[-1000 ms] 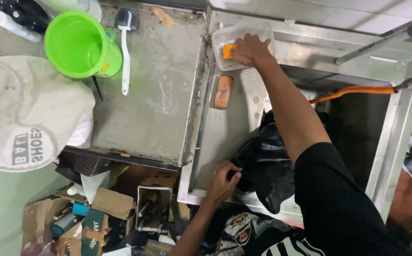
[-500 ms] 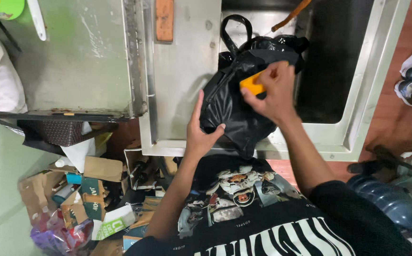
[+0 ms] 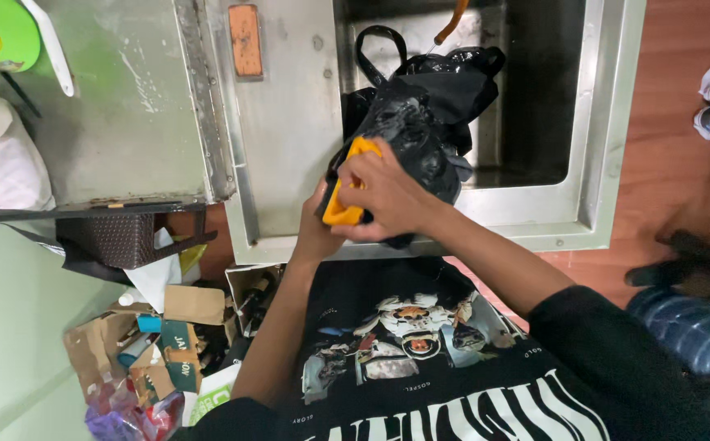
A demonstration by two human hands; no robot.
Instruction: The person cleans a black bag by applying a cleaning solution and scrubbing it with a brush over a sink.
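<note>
Our right hand (image 3: 388, 200) grips orange sponge (image 3: 340, 204), now pulled from bag top down to near sink edge. Left hand (image 3: 316, 233) mostly hidden beneath, seems to clutch black plastic bag (image 3: 420, 122), which sits in steel sink (image 3: 608, 122). Bench (image 3: 126, 122) left, untouched.

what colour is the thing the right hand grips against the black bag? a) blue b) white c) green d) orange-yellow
d: the right hand closes around an orange-yellow block, pressed on the black plastic bag at the steel sink edge.
</note>
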